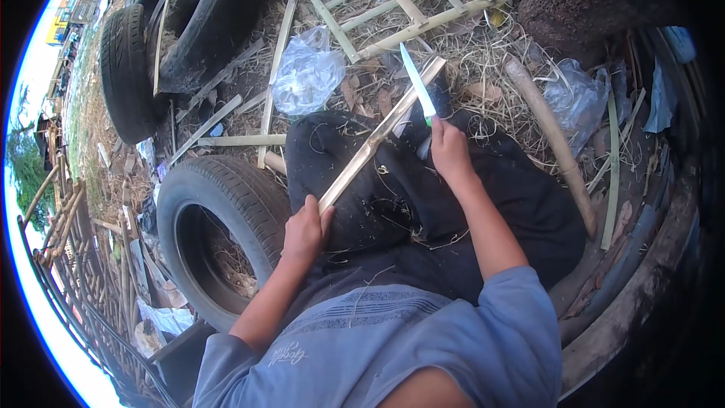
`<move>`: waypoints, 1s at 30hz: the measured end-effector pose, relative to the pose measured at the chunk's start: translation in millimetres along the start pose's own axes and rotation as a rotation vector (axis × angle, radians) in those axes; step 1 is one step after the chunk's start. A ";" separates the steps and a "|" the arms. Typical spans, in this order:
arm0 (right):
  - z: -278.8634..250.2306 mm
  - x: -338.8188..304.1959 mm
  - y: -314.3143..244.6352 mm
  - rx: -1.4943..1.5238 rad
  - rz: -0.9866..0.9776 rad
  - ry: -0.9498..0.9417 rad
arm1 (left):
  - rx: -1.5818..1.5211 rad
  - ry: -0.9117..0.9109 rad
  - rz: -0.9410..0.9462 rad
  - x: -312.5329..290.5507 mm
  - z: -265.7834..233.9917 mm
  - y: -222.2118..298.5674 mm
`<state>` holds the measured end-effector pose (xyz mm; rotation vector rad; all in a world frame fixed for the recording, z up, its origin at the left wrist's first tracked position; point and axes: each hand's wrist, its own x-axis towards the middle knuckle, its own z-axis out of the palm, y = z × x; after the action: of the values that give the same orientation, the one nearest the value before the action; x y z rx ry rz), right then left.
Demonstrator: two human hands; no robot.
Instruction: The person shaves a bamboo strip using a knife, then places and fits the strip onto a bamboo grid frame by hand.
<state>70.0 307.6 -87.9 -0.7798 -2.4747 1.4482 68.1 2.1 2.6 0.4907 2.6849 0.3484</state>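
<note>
A split bamboo strip [370, 145] slants across my lap, its far end pointing up and to the right. My left hand [305, 228] is closed around its near end. In my right hand [451, 147] is a knife [416, 79] with a long pale blade and a green part by the grip; my fist covers most of the handle. The blade points away from me, beside the strip's far end and seeming to cross it; whether the edge touches the wood I cannot tell. Dark trousers [506, 196] with pale shavings on them lie under both hands.
A tyre [181, 181] lies against my left side; more tyres [124, 68] stand at the far left. Ahead is a bamboo lattice [423, 26]. Clear plastic bags [306, 72] lie on straw-strewn ground. On the right are a thick stick [547, 121] and a tree trunk [596, 4].
</note>
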 end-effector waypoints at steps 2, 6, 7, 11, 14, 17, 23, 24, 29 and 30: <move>-7.0 -9.1 -10.3 0.032 0.023 -0.030 | -0.002 -0.011 -0.009 -0.9 -0.4 -0.9; 2.7 -17.9 -8.8 0.069 0.048 -0.050 | -0.025 -0.031 -0.030 -1.6 0.3 -7.1; -0.4 -18.0 -9.1 0.084 0.084 -0.085 | -0.016 -0.032 -0.031 -1.6 -0.3 -6.0; 2.2 -24.6 -1.1 0.095 0.078 -0.155 | -0.026 -0.018 -0.006 0.1 -0.9 -2.9; 11.0 -31.8 -2.9 0.135 0.091 -0.221 | -0.032 -0.027 -0.025 0.4 -1.0 -4.4; -2.3 -6.1 -9.2 0.145 0.078 -0.169 | -0.035 -0.024 -0.015 0.6 -0.6 -4.4; 8.4 -14.8 -4.2 0.131 0.116 -0.142 | -0.050 -0.028 -0.013 1.5 0.4 -4.4; 8.7 -10.6 -4.4 0.129 0.114 -0.141 | -0.056 -0.035 -0.018 2.4 1.1 -5.3; 17.6 -24.1 -6.6 0.202 0.111 -0.141 | -0.032 -0.035 -0.022 1.5 -0.5 -4.4; 16.6 -25.6 -6.3 0.202 0.113 -0.137 | -0.029 -0.034 -0.031 2.0 0.4 -4.3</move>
<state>83.0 279.3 -88.2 -0.8157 -2.3624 1.8147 65.3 -1.0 0.3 0.4427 2.6478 0.3659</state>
